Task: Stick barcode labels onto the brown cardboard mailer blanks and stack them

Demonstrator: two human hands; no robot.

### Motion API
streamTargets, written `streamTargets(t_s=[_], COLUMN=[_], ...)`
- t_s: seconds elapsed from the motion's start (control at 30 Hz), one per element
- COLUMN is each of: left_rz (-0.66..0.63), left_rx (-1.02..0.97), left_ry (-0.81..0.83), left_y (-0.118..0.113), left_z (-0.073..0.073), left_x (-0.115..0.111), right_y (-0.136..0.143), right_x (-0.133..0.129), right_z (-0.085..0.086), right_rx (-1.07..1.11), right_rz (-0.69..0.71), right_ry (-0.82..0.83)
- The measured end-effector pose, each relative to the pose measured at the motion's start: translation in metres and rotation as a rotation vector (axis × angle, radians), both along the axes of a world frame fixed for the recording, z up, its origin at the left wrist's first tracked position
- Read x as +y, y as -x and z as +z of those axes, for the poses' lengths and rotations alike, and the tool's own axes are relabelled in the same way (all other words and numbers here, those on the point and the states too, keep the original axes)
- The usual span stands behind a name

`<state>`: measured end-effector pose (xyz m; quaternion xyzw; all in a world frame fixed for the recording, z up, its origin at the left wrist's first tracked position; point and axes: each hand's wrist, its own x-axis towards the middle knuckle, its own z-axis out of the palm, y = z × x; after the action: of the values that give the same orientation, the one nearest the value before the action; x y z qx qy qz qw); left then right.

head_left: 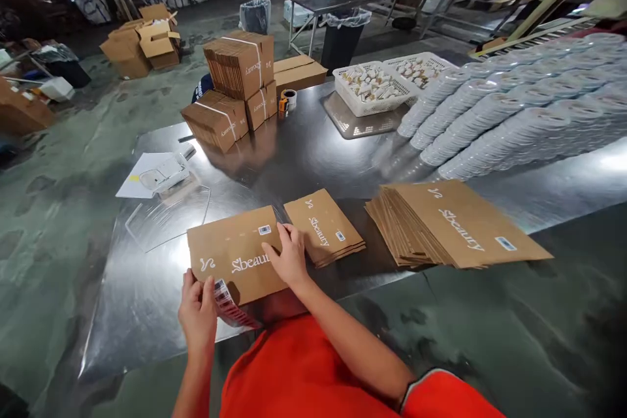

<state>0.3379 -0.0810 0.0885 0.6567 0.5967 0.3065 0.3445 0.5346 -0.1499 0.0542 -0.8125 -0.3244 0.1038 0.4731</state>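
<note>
A flat folded cardboard box [230, 238] with white "beauty" lettering and a small barcode label [264, 230] lies in front of me on the metal table. At its lower left corner is my left hand [197, 307], closed in a pinch on a reddish strip of barcode labels [232, 307] that hangs over the table's front edge. My right hand [290, 258] grips the box's right end, thumb on its face and fingers by the edge. Just right of that hand sits a small pile of labelled flat boxes [326, 225].
A fanned stack of flat boxes [460, 222] is on the right. Behind it stand rows of stacked plastic-wrapped discs [514, 117] and white baskets [375, 104] of small items. Strapped box bundles [240, 68], a tape dispenser [288, 100] and a white device [169, 173] are farther back.
</note>
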Motion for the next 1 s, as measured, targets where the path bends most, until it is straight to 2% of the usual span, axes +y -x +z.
streamTargets(t_s=[0.07, 0.13, 0.17, 0.23, 0.3, 0.37, 0.43, 0.5, 0.53, 0.57, 0.6, 0.63, 0.7, 0.73, 0.77, 0.8, 0.87, 1.0], left_rz=[-0.012, -0.073, -0.119, -0.170, -0.178, -0.161, -0.145, -0.136, -0.142, -0.153, -0.163, -0.171, -0.178, -0.180, -0.186, -0.192, -0.215, -0.287], left_rx=[-0.021, -0.097, -0.147, -0.221, -0.266, -0.284, -0.276, -0.253, -0.249, -0.249, -0.256, -0.266, -0.292, -0.304, -0.315, -0.332, -0.392, -0.493], left_ry=[-0.144, -0.323, -0.387, -0.432, -0.342, -0.185, -0.060, -0.028, -0.027, -0.028, -0.030, -0.030, -0.021, -0.010, 0.010, 0.038, 0.111, 0.271], left_y=[-0.003, -0.008, -0.010, -0.015, -0.019, -0.020, -0.021, -0.024, -0.026, -0.028, -0.032, -0.035, -0.042, -0.044, -0.045, -0.045, -0.043, -0.036], left_z=[0.018, 0.041, 0.051, 0.064, 0.063, 0.053, 0.040, 0.032, 0.030, 0.029, 0.030, 0.030, 0.031, 0.032, 0.032, 0.031, 0.031, 0.030], left_x=[-0.014, -0.028, -0.033, -0.040, -0.043, -0.044, -0.045, -0.046, -0.047, -0.048, -0.049, -0.050, -0.051, -0.051, -0.051, -0.052, -0.053, -0.057], right_y=[0.000, -0.014, -0.026, -0.056, -0.086, -0.105, -0.104, -0.086, -0.071, -0.055, -0.039, -0.023, 0.005, 0.016, 0.025, 0.032, 0.040, 0.041], right_x=[-0.005, -0.012, -0.017, -0.025, -0.033, -0.041, -0.046, -0.050, -0.051, -0.051, -0.050, -0.049, -0.045, -0.042, -0.040, -0.038, -0.036, -0.035], right_z=[0.016, 0.027, 0.028, 0.018, -0.007, -0.037, -0.062, -0.069, -0.065, -0.055, -0.041, -0.024, 0.014, 0.032, 0.047, 0.059, 0.074, 0.074], right_rx=[0.146, 0.321, 0.375, 0.385, 0.365, 0.425, 0.489, 0.509, 0.503, 0.502, 0.516, 0.539, 0.649, 0.693, 0.727, 0.746, 0.741, 0.735], right_rz=[0.037, 0.060, 0.017, -0.222, -0.578, -0.843, -0.941, -0.953, -0.908, -0.802, -0.618, -0.376, 0.217, 0.420, 0.541, 0.594, 0.558, 0.492], right_ry=[-0.199, -0.414, -0.505, -0.610, -0.537, -0.264, -0.078, -0.011, -0.005, -0.024, -0.065, -0.123, -0.208, -0.210, -0.193, -0.179, -0.171, -0.200])
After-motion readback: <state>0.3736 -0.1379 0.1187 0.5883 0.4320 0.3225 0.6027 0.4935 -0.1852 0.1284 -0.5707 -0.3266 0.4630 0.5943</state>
